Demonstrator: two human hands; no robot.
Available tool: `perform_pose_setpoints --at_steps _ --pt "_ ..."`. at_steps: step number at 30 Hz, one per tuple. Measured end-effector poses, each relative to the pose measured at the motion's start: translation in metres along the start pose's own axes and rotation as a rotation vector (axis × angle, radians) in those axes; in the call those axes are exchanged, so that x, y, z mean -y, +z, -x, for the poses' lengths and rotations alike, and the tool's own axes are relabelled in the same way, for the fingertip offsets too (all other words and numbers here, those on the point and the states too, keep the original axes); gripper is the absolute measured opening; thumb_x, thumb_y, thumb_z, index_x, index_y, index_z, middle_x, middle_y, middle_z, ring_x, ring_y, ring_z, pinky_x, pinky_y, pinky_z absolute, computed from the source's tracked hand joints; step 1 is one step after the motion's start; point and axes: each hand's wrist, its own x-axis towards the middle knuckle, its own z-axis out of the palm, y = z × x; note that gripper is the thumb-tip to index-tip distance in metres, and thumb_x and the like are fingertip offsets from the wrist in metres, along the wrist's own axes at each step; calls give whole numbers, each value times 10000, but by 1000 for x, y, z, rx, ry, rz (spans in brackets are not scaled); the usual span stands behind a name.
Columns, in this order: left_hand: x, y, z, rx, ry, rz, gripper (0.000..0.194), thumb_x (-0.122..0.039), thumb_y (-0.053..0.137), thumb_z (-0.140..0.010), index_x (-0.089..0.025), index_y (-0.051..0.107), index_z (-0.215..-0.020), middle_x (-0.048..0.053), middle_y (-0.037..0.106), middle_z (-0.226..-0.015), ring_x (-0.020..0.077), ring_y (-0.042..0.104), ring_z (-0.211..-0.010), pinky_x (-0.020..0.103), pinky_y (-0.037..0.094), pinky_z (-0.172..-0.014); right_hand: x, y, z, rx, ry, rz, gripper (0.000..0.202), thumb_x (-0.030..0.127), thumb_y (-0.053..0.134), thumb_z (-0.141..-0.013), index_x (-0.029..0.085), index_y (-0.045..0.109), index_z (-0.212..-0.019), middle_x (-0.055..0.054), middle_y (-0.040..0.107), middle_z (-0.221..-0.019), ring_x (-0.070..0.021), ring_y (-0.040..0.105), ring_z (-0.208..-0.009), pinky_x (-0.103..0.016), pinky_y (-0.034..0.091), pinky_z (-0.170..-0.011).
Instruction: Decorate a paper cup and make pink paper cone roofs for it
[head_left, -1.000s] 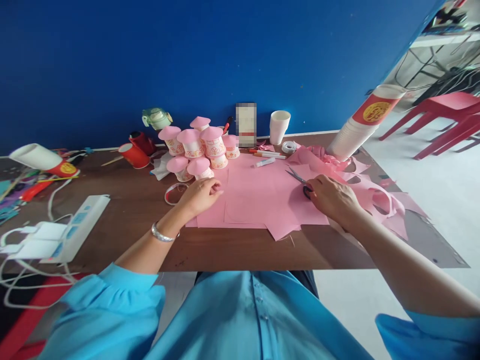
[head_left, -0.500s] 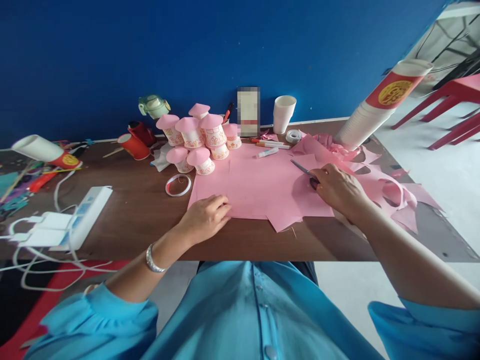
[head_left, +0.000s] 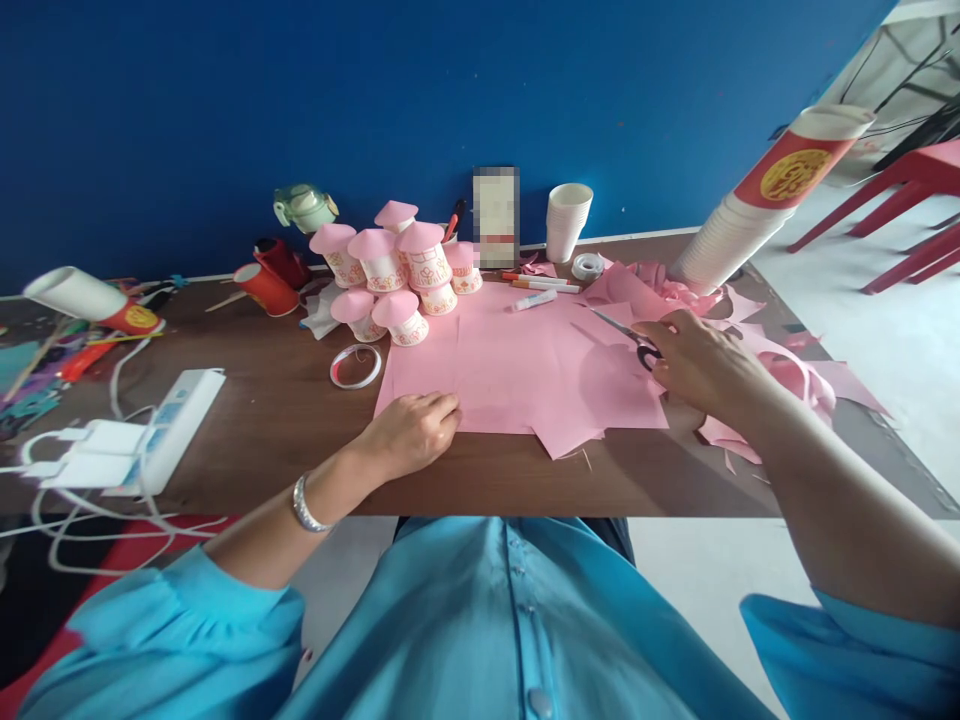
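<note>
A large sheet of pink paper (head_left: 510,360) lies flat on the brown table, with smaller cut pieces over its right part. My left hand (head_left: 416,428) is closed at the sheet's lower left edge, its curled fingers gripping the paper there; the fingertips are partly hidden. Dark-handled scissors (head_left: 619,325) are in my right hand (head_left: 694,355), just above the sheet's right side, blades pointing away and to the left. Pink offcuts (head_left: 787,375) lie under and beyond that hand.
Paper-cup houses with pink cone roofs (head_left: 371,250) stand behind the sheet, a tape roll (head_left: 355,367) before them. Further back are a glue stick (head_left: 535,300), markers (head_left: 544,283) and white cups (head_left: 568,220). A tall cup stack (head_left: 735,245) stands right, a power strip (head_left: 176,425) left.
My right hand has lifted slightly and shifted right with the scissors, coming away from the pink sheet. My left hand's fingers have drawn closer together at the sheet's edge.
</note>
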Motion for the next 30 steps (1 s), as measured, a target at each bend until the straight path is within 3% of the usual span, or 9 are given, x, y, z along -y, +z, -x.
perform_pose_setpoints --at_steps 4,9,13,16,19,22,24,28,30 --pt "2 0 -1 -47 28 -2 175 -136 516 -1001 -140 689 -976 103 719 -987 214 694 -825 345 546 -649 -5 -18 5 -27 57 -74 584 161 562 -799 325 614 -1357 -138 747 -1193 -409 682 -966 -492 508 -717" --pt "6 -1 -3 -19 16 70 197 -59 527 -964 -159 679 -890 82 685 -900 197 654 -762 322 516 -611 5 -32 9 -40 124 -180 476 207 572 -815 216 676 -1280 -151 728 -1249 -352 705 -966 -431 530 -721" --pt "10 -4 -8 -38 -13 44 201 -72 524 -953 -162 685 -874 97 710 -965 205 673 -801 333 530 -637 22 -29 0 -140 150 -623 402 178 570 -801 180 664 -1191 -133 724 -1187 -239 710 -812 -383 560 -729" --pt "15 -11 -14 -125 -87 29 188 -120 533 -964 -178 701 -901 80 729 -966 204 699 -838 320 521 -639 46 -27 -5 -196 92 -830 289 271 684 -821 198 658 -1099 -95 731 -1038 -222 692 -769 -373 572 -708" --pt "20 -21 -23 -220 -195 47 211 -177 519 -1011 -188 709 -919 52 748 -952 179 713 -818 296 500 -614 79 -30 -2 -261 -117 -744 212 304 733 -849 212 655 -1024 -103 712 -1079 -221 679 -800 -345 558 -671" --pt "25 -32 -31 -314 -292 123 206 -251 535 -1036 -198 715 -951 40 765 -994 161 726 -835 275 514 -638 110 -33 3 -297 -317 -598 212 173 666 -874 208 658 -1083 -125 709 -1157 -251 694 -946 -344 548 -724" --pt "28 -39 -37 -400 -325 186 182 -270 558 -1033 -207 718 -973 37 765 -1009 156 732 -872 262 538 -682 122 -32 3 -316 -380 -457 245 78 548 -892 201 668 -1068 -126 723 -1128 -251 687 -936 -362 528 -771" --pt "30 -45 -42 -569 -359 338 129 -288 607 -1011 -217 710 -977 42 752 -1014 147 715 -872 263 571 -739 123 -27 -1 -376 -402 -289 313 46 400 -927 185 677 -971 -116 732 -976 -207 626 -724 -341 483 -680" --pt "28 -43 -38 -654 -453 459 141 -346 658 -981 -211 701 -977 50 739 -1011 134 677 -781 267 562 -701 116 -28 0 -413 -388 -259 314 63 396 -945 190 682 -973 -109 738 -955 -203 626 -709 -337 496 -668"
